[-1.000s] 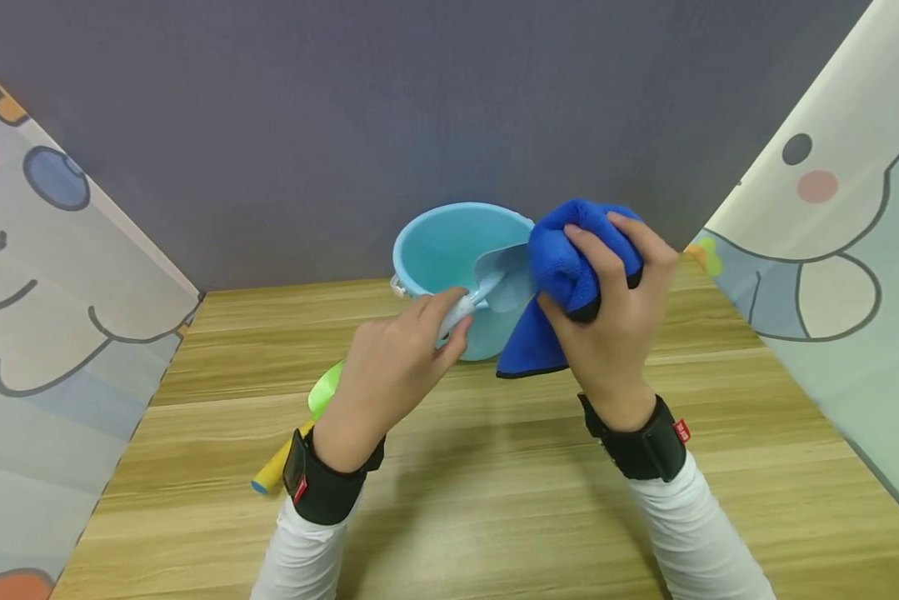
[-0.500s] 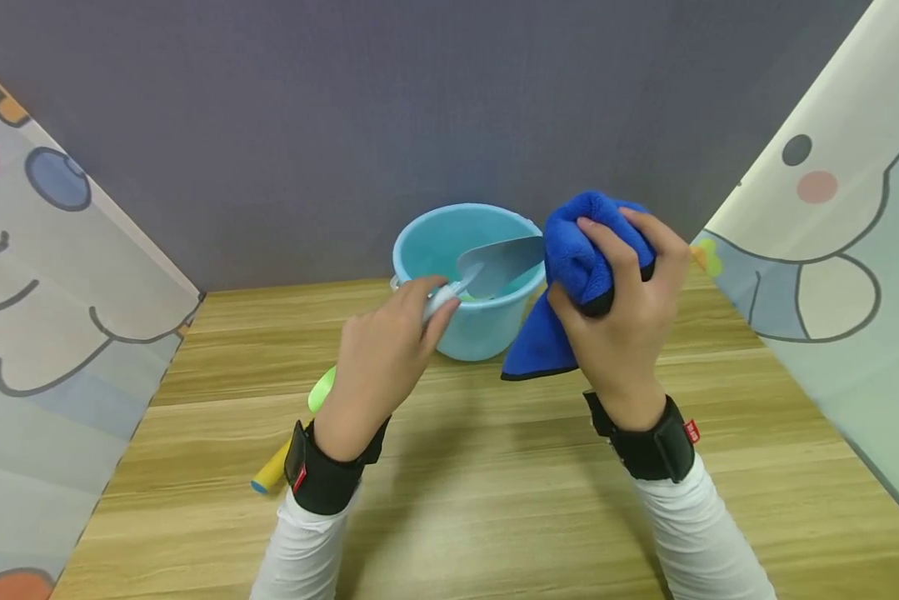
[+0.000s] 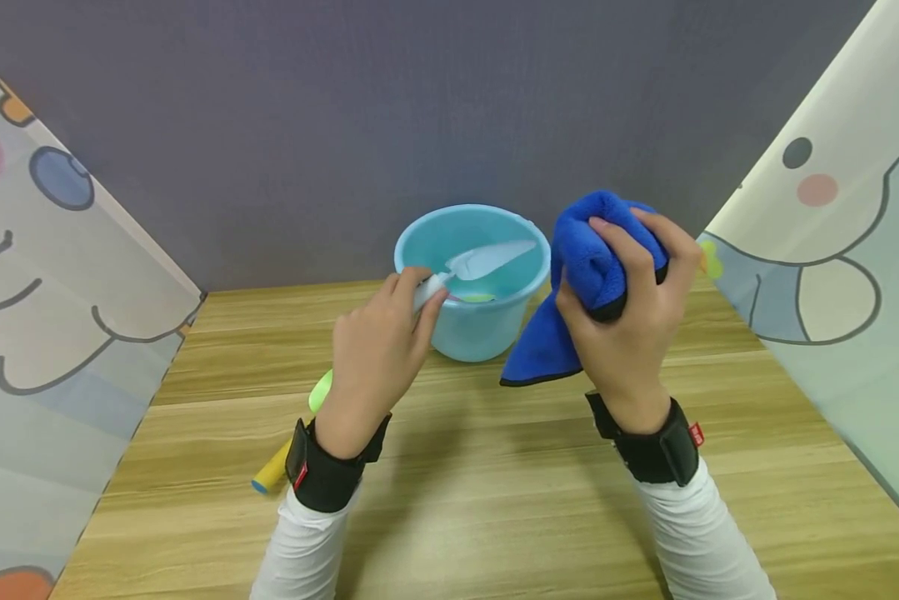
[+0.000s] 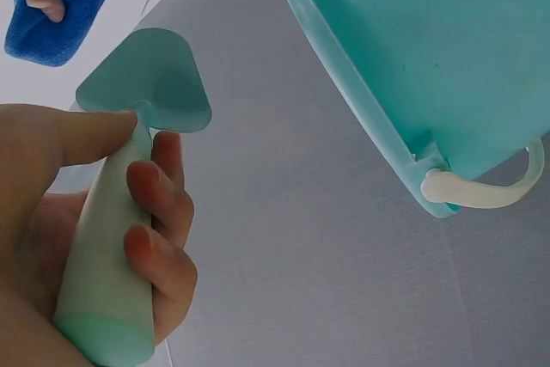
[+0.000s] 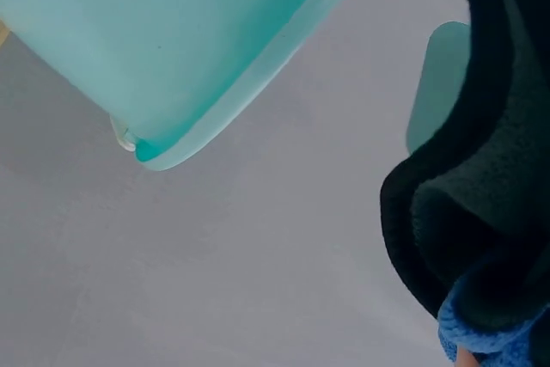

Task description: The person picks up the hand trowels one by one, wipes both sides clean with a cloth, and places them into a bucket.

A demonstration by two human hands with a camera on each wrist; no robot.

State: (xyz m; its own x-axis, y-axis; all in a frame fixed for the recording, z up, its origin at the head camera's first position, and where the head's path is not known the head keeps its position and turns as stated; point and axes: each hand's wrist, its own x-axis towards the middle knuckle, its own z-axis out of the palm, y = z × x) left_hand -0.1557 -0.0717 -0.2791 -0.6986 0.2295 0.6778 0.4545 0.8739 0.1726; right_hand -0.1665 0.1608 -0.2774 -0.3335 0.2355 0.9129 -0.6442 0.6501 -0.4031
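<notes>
My left hand (image 3: 377,350) grips the handle of a pale blue toy shovel (image 3: 486,260). Its blade, seen nearly edge-on in the head view, points right over the mouth of the light blue bucket (image 3: 473,335). In the left wrist view, thumb and fingers wrap the shovel's handle (image 4: 107,238), and the bucket (image 4: 412,49) stands apart from it. My right hand (image 3: 632,325) holds a bunched blue cloth (image 3: 586,250) with black edging, one corner hanging down. A gap lies between cloth and blade. The cloth (image 5: 481,186) hides most of the right hand in the right wrist view.
On the wooden table (image 3: 509,517), left of the bucket, lies a tool with a yellow handle (image 3: 272,472) and a green end (image 3: 320,392), partly covered by my left arm. Something pale green (image 3: 475,297) shows inside the bucket. A grey panel (image 3: 434,125) stands behind.
My left hand has drawn the shovel left, away from the cloth, and its blade has turned edge-on. My right hand has shifted slightly right with the cloth.
</notes>
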